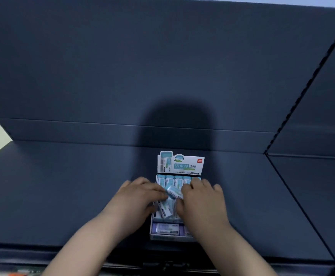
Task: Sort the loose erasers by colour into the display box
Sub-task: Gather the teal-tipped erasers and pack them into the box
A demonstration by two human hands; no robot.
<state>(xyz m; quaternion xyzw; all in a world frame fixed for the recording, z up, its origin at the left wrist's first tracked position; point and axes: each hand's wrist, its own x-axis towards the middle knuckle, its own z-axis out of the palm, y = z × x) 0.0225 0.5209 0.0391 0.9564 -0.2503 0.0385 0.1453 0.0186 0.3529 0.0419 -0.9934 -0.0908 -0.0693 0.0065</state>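
Left hand (140,194), right hand (203,198), fingertips (162,193) nearly meeting

I have only one view, from the camera worn on my head. It is wide-angled and looks forward and down across the dark desk (63,196). It sits close to the work: my forearms run in from the bottom edge, and my left grip (140,198) and right grip (202,200) meet low in the middle of the frame, over the display box (180,166). The box's printed back card faces the lens. Beyond it, a dark upright panel (162,66) fills the upper half.
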